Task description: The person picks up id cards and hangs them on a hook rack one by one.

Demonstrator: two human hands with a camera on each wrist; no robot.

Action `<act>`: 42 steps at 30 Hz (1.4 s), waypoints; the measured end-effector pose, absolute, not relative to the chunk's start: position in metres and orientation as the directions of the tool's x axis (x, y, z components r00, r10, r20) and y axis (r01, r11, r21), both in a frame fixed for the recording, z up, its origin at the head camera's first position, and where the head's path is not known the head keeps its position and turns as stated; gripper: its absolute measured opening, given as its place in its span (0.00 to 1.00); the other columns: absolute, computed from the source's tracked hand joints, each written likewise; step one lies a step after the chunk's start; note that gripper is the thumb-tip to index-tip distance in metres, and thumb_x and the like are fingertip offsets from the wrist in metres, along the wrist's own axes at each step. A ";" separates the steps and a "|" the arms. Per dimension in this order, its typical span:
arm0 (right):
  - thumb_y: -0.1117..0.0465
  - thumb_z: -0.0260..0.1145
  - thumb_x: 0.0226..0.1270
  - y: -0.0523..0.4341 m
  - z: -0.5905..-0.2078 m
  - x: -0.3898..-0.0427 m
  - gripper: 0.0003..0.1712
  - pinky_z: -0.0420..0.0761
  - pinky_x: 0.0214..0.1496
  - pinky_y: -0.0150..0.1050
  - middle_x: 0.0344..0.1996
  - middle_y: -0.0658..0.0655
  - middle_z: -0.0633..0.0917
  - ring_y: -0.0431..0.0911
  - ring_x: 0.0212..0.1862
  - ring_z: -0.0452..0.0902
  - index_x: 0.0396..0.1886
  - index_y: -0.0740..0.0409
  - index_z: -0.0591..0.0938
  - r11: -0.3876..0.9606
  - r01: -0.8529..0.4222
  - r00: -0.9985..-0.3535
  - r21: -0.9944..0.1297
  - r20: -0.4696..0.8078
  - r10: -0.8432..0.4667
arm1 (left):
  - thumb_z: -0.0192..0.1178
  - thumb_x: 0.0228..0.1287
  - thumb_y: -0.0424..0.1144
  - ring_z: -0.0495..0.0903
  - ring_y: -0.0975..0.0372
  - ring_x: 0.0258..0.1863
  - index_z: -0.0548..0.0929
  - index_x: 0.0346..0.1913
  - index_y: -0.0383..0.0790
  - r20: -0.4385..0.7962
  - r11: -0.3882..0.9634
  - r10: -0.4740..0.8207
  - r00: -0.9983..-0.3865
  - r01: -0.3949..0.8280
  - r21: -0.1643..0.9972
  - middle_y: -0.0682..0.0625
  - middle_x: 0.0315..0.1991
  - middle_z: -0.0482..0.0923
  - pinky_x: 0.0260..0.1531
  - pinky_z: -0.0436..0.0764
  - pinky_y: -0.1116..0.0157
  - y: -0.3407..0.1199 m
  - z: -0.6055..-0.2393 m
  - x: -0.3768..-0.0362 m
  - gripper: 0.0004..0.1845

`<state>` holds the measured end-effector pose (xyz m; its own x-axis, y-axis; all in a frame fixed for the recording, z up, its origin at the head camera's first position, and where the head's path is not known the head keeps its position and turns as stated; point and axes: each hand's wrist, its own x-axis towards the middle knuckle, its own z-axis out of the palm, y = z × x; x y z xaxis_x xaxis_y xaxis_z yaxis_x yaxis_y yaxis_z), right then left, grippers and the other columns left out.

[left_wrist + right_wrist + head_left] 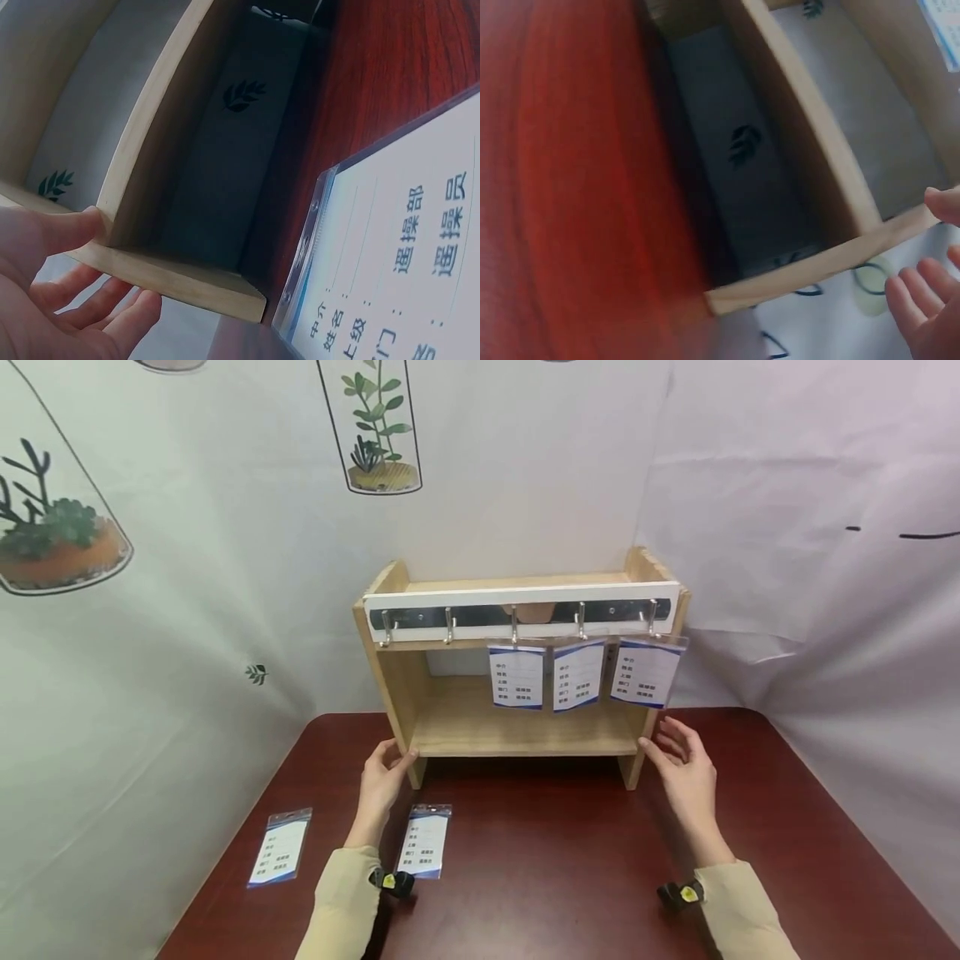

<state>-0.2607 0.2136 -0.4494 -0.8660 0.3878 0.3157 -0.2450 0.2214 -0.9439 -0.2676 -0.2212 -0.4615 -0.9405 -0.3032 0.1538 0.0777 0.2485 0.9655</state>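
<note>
Both hands lie relaxed against the shelf point(525, 693): left hand point(381, 781) touching its left leg, right hand point(686, 768) at its right leg, grasping nothing.

Shelf point(517, 731) under my hands: pale matt raw wood, smooth. Hook rail point(525, 612) shiny polished metal on white strip. Badge sleeves point(425, 841) glossy clear plastic over paper cards. Surface point(570, 868) dark red wood-look, slight sheen. Backdrop point(187, 610) printed cloth, matt.

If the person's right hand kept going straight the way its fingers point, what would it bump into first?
Most likely the wooden shelf: the right hand points at its right side panel, fingertips about at the corner. Whether they already touch is unclear.
</note>
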 end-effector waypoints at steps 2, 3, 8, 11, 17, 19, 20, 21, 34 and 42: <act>0.58 0.74 0.65 0.213 -0.456 -0.260 0.34 0.77 0.49 0.21 0.62 0.60 0.80 0.34 0.54 0.79 0.70 0.54 0.74 0.208 -0.224 -0.885 -0.952 0.288 0.365 | 0.66 0.68 0.35 0.79 0.42 0.59 0.75 0.62 0.29 0.152 0.269 -0.299 -0.942 0.069 0.961 0.30 0.58 0.78 0.57 0.78 0.48 -0.220 -0.462 -0.267 0.24; 0.58 0.74 0.65 0.213 -0.459 -0.260 0.34 0.78 0.49 0.21 0.62 0.60 0.80 0.33 0.53 0.78 0.70 0.54 0.75 0.207 -0.213 -0.893 -0.955 0.276 0.356 | 0.66 0.68 0.36 0.79 0.42 0.58 0.75 0.62 0.29 0.150 0.282 -0.298 -0.943 0.063 0.957 0.29 0.57 0.78 0.57 0.78 0.48 -0.220 -0.462 -0.266 0.24; 0.54 0.73 0.66 0.212 -0.465 -0.261 0.30 0.78 0.46 0.20 0.59 0.62 0.82 0.31 0.50 0.78 0.65 0.58 0.78 0.259 -0.179 -0.906 -0.949 0.262 0.333 | 0.67 0.68 0.38 0.80 0.42 0.57 0.75 0.62 0.30 0.166 0.352 -0.290 -0.942 0.057 0.934 0.29 0.56 0.79 0.55 0.79 0.47 -0.222 -0.461 -0.265 0.24; 0.52 0.72 0.68 0.212 -0.466 -0.265 0.30 0.77 0.45 0.19 0.58 0.61 0.83 0.40 0.54 0.80 0.65 0.58 0.78 0.327 -0.171 -0.907 -0.930 0.278 0.316 | 0.66 0.69 0.39 0.80 0.42 0.57 0.75 0.62 0.30 0.199 0.388 -0.281 -0.939 0.078 0.918 0.30 0.56 0.79 0.55 0.80 0.47 -0.223 -0.460 -0.266 0.24; 0.48 0.70 0.68 0.211 -0.465 -0.269 0.32 0.73 0.41 0.16 0.58 0.62 0.83 0.53 0.59 0.80 0.66 0.58 0.77 0.393 -0.131 -0.914 -0.910 0.265 0.308 | 0.63 0.72 0.42 0.82 0.45 0.51 0.75 0.60 0.31 0.277 0.547 -0.196 -0.941 0.129 0.827 0.33 0.51 0.82 0.51 0.81 0.47 -0.230 -0.461 -0.264 0.22; 0.48 0.70 0.68 0.211 -0.466 -0.268 0.32 0.72 0.40 0.15 0.58 0.61 0.83 0.53 0.59 0.80 0.66 0.58 0.77 0.398 -0.117 -0.914 -0.910 0.256 0.316 | 0.62 0.72 0.43 0.82 0.45 0.50 0.74 0.61 0.31 0.289 0.601 -0.147 -0.946 0.146 0.786 0.34 0.50 0.82 0.51 0.80 0.46 -0.235 -0.460 -0.263 0.23; 0.48 0.70 0.68 0.211 -0.466 -0.268 0.32 0.72 0.40 0.15 0.58 0.62 0.83 0.53 0.59 0.81 0.66 0.58 0.77 0.401 -0.113 -0.914 -0.909 0.254 0.317 | 0.62 0.72 0.43 0.81 0.46 0.51 0.74 0.61 0.32 0.289 0.625 -0.129 -0.949 0.148 0.767 0.35 0.51 0.82 0.51 0.79 0.46 -0.237 -0.460 -0.262 0.23; 0.47 0.70 0.68 0.211 -0.466 -0.268 0.32 0.72 0.40 0.15 0.58 0.62 0.83 0.53 0.59 0.80 0.66 0.58 0.77 0.401 -0.111 -0.915 -0.909 0.250 0.315 | 0.63 0.72 0.43 0.80 0.45 0.50 0.75 0.61 0.32 0.285 0.643 -0.110 -0.952 0.150 0.751 0.35 0.51 0.82 0.51 0.78 0.46 -0.240 -0.459 -0.261 0.23; 0.50 0.71 0.68 0.211 -0.464 -0.267 0.30 0.72 0.41 0.15 0.57 0.63 0.84 0.54 0.59 0.80 0.65 0.60 0.78 0.394 -0.124 -0.917 -0.911 0.257 0.306 | 0.67 0.67 0.41 0.79 0.46 0.56 0.79 0.61 0.34 0.118 0.750 0.079 -0.990 0.137 0.647 0.39 0.57 0.81 0.54 0.77 0.44 -0.266 -0.457 -0.239 0.23; 0.51 0.71 0.68 0.211 -0.460 -0.267 0.30 0.72 0.41 0.15 0.56 0.64 0.84 0.54 0.58 0.81 0.64 0.61 0.78 0.394 -0.124 -0.919 -0.911 0.255 0.300 | 0.71 0.62 0.40 0.82 0.47 0.51 0.83 0.56 0.32 0.036 0.795 0.152 -0.988 0.144 0.590 0.41 0.49 0.85 0.51 0.79 0.45 -0.266 -0.455 -0.235 0.22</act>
<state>-0.2666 0.2113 -0.4600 -0.9191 0.3003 0.2551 -0.1241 0.3939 -0.9108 -0.2353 -0.2659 -0.4549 -0.9877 0.1520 0.0360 0.1438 0.7948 0.5896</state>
